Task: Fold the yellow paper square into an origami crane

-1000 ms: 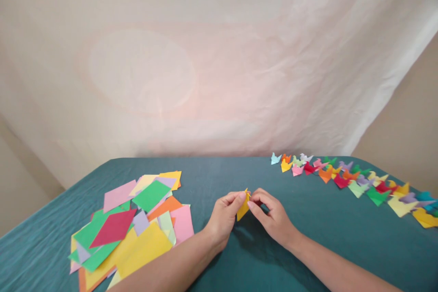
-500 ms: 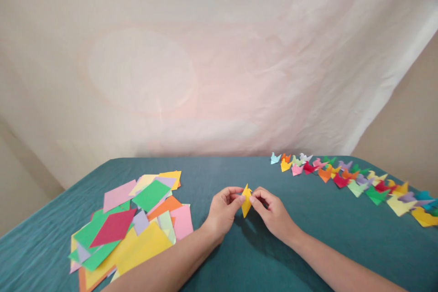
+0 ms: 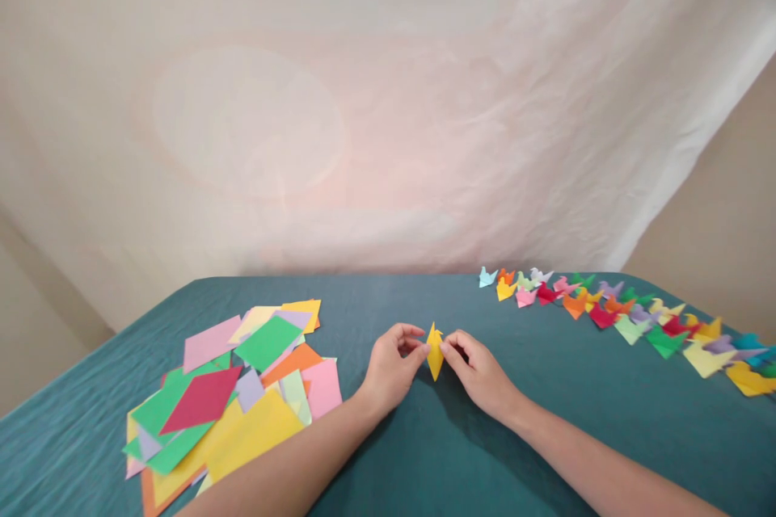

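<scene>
A small yellow origami bird [image 3: 435,355] is held upright above the table, its point up and its folded side toward me. My right hand [image 3: 482,376] pinches its right edge between thumb and curled fingers. On the other side, my left hand [image 3: 394,363] has its thumb tip at the bird's left edge. The left index finger is bent just above that thumb, with a small gap between them; the rest of the left grip is partly hidden.
Loose coloured paper squares [image 3: 267,347] overlap in a pile on the left of the green-covered table [image 3: 376,299]. Several finished paper birds [image 3: 630,327] stand in rows along the right side. A pale cloth [image 3: 388,121] hangs behind the table.
My left index finger has drawn back slightly from the yellow bird's edge. The bird has turned a little and shows its face more broadly. My right hand keeps its pinch.
</scene>
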A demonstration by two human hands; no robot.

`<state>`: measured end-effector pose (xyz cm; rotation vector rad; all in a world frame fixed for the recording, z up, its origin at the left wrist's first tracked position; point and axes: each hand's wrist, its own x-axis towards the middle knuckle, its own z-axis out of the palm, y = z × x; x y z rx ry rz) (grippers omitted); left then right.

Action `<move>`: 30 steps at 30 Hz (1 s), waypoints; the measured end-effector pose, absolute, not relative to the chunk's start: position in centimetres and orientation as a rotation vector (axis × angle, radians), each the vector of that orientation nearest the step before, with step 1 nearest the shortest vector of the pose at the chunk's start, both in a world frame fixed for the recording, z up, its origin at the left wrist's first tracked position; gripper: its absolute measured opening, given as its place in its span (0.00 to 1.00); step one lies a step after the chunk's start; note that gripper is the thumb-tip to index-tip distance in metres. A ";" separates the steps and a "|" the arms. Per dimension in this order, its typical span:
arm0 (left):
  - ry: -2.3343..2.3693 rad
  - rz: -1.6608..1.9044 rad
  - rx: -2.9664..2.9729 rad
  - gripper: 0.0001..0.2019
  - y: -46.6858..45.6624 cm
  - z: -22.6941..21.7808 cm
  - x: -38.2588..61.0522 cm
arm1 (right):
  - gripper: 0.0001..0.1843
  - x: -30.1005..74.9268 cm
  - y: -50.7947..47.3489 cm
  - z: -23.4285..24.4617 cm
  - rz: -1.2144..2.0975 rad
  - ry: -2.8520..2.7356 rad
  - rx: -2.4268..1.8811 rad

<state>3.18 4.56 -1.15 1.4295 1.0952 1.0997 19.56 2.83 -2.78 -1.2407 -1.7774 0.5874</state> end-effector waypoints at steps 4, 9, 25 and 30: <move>1.144 1.052 1.642 0.12 4.8 -1.6 2.7 | 0.11 19.8 3.2 -3.3 0.435 -1.850 -1.290; 1.206 1.041 1.940 0.09 4.8 -1.9 2.1 | 0.10 20.1 3.5 -3.8 0.327 -1.923 -1.410; 0.793 0.536 2.742 0.10 5.5 0.1 0.5 | 0.05 20.4 3.3 -3.7 0.200 -1.979 -1.462; 0.717 0.381 2.948 0.12 5.6 0.6 0.4 | 0.04 20.7 3.0 -3.1 0.242 -2.095 -1.329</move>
